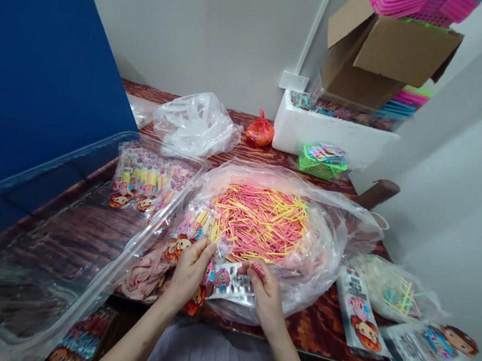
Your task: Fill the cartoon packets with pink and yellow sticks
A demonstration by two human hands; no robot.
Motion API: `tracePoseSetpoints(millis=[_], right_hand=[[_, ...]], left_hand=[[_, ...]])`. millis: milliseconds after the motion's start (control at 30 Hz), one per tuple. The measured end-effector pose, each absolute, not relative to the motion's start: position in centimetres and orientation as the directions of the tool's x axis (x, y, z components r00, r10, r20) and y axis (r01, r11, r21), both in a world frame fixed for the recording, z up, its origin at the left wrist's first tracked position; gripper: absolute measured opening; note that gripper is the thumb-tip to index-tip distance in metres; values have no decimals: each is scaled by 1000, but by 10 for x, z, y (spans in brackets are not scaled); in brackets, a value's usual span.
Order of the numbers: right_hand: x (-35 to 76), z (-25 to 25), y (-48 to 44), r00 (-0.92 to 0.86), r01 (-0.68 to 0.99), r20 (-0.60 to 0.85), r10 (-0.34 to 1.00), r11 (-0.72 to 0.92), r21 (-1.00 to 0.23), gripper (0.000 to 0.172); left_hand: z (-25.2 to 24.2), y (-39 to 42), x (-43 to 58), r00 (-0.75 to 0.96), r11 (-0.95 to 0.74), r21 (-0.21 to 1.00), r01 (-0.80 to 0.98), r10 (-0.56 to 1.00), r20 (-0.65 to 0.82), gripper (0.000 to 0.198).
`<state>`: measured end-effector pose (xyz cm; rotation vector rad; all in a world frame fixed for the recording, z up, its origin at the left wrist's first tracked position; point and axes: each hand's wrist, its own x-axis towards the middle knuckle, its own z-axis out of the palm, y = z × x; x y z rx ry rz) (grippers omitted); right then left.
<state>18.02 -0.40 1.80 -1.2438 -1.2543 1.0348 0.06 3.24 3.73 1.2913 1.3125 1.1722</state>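
Note:
A silver plastic pouch (pixel 233 286) with colourful print and a cartoon head lies low in front of me between my hands. My left hand (pixel 189 265) is closed, thumb and fingers pinching at the pouch's upper left edge. At its right end, my right hand (pixel 265 293) is closed around a few short pink sticks (pixel 258 268); whether it also grips the pouch I cannot tell. Just beyond both hands, a heap of thin pink and yellow sticks (pixel 262 219) fills an open clear plastic bag (pixel 339 241). Filled packets (pixel 193 227) lie beside my left hand.
A large clear tub (pixel 124 254) on the left holds several filled packets (pixel 147 183). Printed pouches (pixel 359 314) lie at right near a bag of loose sticks (pixel 399 293). Behind are a green basket (pixel 322 167), a white foam box (pixel 331 136) and a red bag (pixel 260 131).

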Motion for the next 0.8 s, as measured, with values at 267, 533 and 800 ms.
tracePoseSetpoints(millis=[267, 533, 800], right_hand=[[178, 15, -4, 82, 86, 84, 993, 77, -993, 22], [177, 19, -5, 63, 97, 81, 995, 75, -992, 23], [178, 20, -5, 53, 103, 71, 996, 66, -992, 22]], left_hand=[[35, 31, 0, 22, -14, 999, 29, 1000, 13, 21], [38, 26, -5, -13, -27, 994, 110, 1000, 28, 28], [24, 27, -11, -13, -49, 993, 103, 999, 50, 22]])
